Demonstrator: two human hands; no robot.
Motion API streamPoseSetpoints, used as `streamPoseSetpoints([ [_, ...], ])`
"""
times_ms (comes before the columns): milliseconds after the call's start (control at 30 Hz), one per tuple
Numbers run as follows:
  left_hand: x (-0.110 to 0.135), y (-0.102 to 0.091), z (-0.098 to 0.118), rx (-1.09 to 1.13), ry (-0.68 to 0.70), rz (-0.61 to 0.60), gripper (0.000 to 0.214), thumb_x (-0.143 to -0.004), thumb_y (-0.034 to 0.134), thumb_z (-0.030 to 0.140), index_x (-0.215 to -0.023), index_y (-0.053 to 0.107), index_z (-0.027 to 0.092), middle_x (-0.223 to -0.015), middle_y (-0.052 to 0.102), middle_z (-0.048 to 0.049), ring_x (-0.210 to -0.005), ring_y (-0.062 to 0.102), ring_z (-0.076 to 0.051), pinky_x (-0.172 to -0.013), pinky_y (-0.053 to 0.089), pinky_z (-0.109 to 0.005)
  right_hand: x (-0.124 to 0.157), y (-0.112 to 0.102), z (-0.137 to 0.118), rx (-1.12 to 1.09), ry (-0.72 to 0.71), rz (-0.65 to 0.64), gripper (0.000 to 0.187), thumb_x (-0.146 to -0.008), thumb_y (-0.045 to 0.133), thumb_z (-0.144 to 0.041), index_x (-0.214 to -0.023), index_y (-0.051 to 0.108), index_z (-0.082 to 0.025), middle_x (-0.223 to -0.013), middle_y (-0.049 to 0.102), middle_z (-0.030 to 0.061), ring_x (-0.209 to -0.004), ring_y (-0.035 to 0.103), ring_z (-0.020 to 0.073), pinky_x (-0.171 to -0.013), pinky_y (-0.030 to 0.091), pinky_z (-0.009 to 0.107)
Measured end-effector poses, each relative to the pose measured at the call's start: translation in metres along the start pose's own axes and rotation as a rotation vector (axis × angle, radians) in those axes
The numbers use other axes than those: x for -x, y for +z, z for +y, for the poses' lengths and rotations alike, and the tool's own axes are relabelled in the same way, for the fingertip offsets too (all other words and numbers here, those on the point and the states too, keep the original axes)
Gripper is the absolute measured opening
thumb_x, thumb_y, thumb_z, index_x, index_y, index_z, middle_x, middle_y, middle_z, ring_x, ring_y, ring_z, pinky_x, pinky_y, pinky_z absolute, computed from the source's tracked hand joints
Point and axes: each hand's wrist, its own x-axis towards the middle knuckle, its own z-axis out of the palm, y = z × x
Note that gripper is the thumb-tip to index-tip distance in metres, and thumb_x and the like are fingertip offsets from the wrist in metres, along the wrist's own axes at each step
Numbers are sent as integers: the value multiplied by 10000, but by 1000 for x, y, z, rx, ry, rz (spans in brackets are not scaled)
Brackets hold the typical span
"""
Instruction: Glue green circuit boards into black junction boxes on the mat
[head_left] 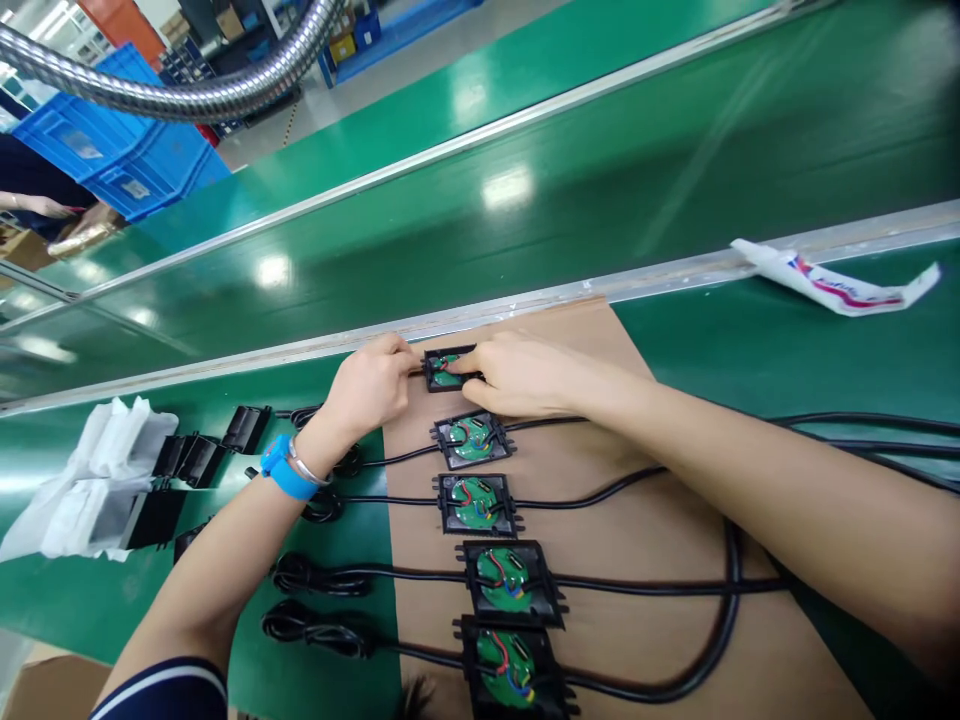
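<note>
Right hand (517,375) covers half the top housing (444,368), hiding its board. Bottom housing (510,670) runs off the lower edge. Tube (840,285) lettering is too blurred to read.

**Bare forearms, one blue wristband**

The left hand (371,385) has a bright blue wristband (289,472) at the wrist, with a thin silver bangle (309,466) just beside it. Higher up that arm sits a dark navy sleeve (161,690) edged with a white stripe. The right hand (517,375) and its forearm are bare, with nothing worn.
</note>
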Motion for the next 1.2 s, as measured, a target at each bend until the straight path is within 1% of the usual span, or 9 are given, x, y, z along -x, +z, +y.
streamPoseSetpoints([
  [100,-3,1,3,108,108,35,246,-875,490,115,-1024,685,133,-1068,676,-102,-1011,632,-220,-908,535,-359,1,-1,4,-47,-28,1,411,-846,415,-256,-1075,748,-182,-878,735,115,-661,591,202,-605,358,318],
  [300,12,4,16,155,238,-72,251,-939,451,167,-948,700,143,-1038,689,-102,-988,646,-213,-905,544,-362,16,2,12,-214,-54,52,510,-730,521,-193,-1232,605,-155,-826,705,48,-693,588,175,-623,391,278],
  [400,25,6,21,147,262,-86,265,-938,429,145,-981,691,130,-1127,663,-126,-990,649,-209,-878,552,-351,26,5,10,-225,-14,23,397,-726,522,-190,-1114,596,-155,-822,686,41,-719,596,175,-649,414,278],
  [567,35,19,22,142,303,-15,282,-859,484,74,-1075,658,127,-1225,670,-114,-1100,639,-240,-939,534,-391,34,3,2,-174,12,7,117,-795,482,-221,-855,580,-200,-751,657,18,-666,570,158,-662,401,289],
  [800,34,26,28,90,282,-38,300,-795,524,38,-1057,646,120,-1162,697,-131,-1047,660,-249,-933,526,-392,28,-2,6,-173,-4,-163,210,-875,444,-296,-710,535,-205,-638,594,-1,-544,466,127,-572,340,282],
  [867,33,25,29,92,289,-46,271,-796,527,44,-1031,640,119,-1115,702,-132,-1023,663,-247,-920,525,-384,28,5,9,-170,-65,-73,197,-885,433,-293,-748,543,-204,-678,607,15,-578,493,136,-591,372,284],
  [967,33,24,30,86,297,-55,249,-797,525,60,-1016,621,131,-1075,696,-125,-993,656,-248,-900,519,-378,28,22,13,-95,-144,200,223,-929,374,-285,-815,544,-197,-784,626,74,-700,551,172,-665,429,303],
  [1033,32,22,32,77,274,-60,266,-808,500,65,-1044,602,137,-1041,694,-113,-952,651,-242,-869,514,-369,28,32,17,-42,-177,315,232,-947,348,-274,-798,511,-203,-782,603,85,-724,551,182,-672,436,305],
  [1200,31,19,36,72,235,-63,418,-792,474,60,-1203,525,119,-971,691,-94,-872,640,-236,-799,496,-353,28,40,24,20,-262,332,241,-950,364,-212,-713,402,-227,-682,504,32,-628,482,156,-603,389,286],
])
